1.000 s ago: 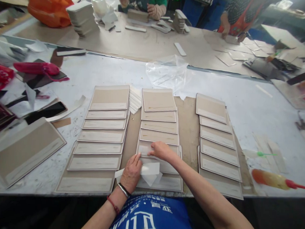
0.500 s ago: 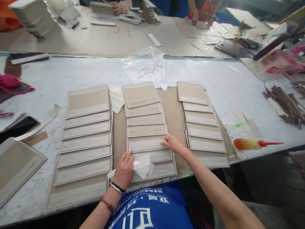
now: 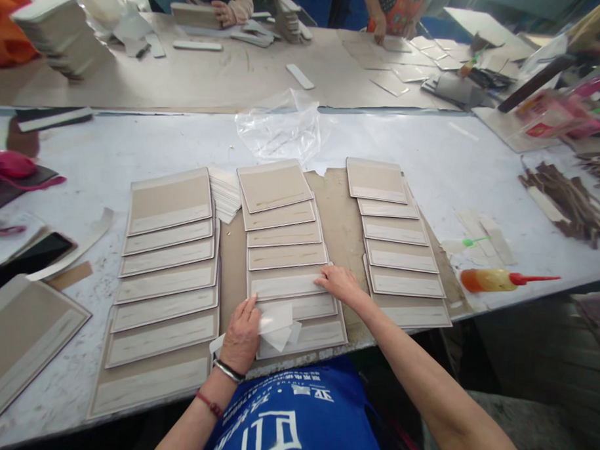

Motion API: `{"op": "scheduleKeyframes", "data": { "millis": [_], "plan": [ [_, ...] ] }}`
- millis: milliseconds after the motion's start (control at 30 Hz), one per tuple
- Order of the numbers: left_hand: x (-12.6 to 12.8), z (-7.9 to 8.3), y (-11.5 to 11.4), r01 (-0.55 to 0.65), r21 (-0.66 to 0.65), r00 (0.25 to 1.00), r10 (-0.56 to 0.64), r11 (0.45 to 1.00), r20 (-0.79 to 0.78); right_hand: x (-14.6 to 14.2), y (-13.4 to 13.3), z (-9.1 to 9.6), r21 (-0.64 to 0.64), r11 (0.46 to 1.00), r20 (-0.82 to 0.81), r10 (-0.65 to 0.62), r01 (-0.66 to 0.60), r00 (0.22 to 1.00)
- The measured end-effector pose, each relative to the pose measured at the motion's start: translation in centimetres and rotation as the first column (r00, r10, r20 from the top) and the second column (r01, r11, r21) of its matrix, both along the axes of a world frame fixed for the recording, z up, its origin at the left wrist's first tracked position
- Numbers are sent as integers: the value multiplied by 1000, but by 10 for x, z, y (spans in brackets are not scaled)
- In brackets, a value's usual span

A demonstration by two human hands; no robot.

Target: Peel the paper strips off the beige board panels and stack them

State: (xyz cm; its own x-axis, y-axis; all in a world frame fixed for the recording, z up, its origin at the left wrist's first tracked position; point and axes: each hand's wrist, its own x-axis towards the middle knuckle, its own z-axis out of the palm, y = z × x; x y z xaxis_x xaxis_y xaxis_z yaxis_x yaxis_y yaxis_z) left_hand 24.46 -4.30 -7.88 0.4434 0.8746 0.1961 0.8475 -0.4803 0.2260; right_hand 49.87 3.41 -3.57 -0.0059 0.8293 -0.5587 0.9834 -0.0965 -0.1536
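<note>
Panel w/ white strip [image 3: 283, 285], 5th from far end of mid. col., lies btwn both hands: L hand [image 3: 243, 331] fingertips at its near-L corner, R hand [image 3: 344, 284] at its R end. L fingers tog., white slips [image 3: 277, 326] jutting out either side of palm; grip hidden, can't tell. R fingers curled & bunched; can't tell if pinching. Panels approx.: 7 mid. col., 7 L col. [image 3: 165, 342], 6 R col. [image 3: 402, 255]. 1 glue-type btl. [image 3: 485, 281] far R, 1 phone [image 3: 48, 252] far L.
</note>
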Motion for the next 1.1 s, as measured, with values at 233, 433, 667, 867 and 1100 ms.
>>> {"op": "scheduleKeyframes", "data": {
  "millis": [233, 433, 667, 867, 1100],
  "plan": [
    [1, 0, -1, -9, -23, 1000, 9, 1000, -4, -5, 0, 2, 5, 1000, 33, 30, -30, 999],
    [1, 2, 0, -8, -28, 1000, 8, 1000, -6, 7, 0, 9, 44, 999, 147, 3, -10, 989],
    [3, -2, -3, -50, -28, 998, 50, 998, 28, 7, -35, 0, 433, 876, 157, 157, -211, 975],
    [1, -2, -2, -87, -151, 989, 103, 985, 107, -1, -78, -44, 562, 667, 136, 508, -489, 850],
    [0, 23, 1, -171, -720, 568, 664, 673, 485, -21, -75, -20, 524, 849, -253, 229, -66, 940]
  ]
}}
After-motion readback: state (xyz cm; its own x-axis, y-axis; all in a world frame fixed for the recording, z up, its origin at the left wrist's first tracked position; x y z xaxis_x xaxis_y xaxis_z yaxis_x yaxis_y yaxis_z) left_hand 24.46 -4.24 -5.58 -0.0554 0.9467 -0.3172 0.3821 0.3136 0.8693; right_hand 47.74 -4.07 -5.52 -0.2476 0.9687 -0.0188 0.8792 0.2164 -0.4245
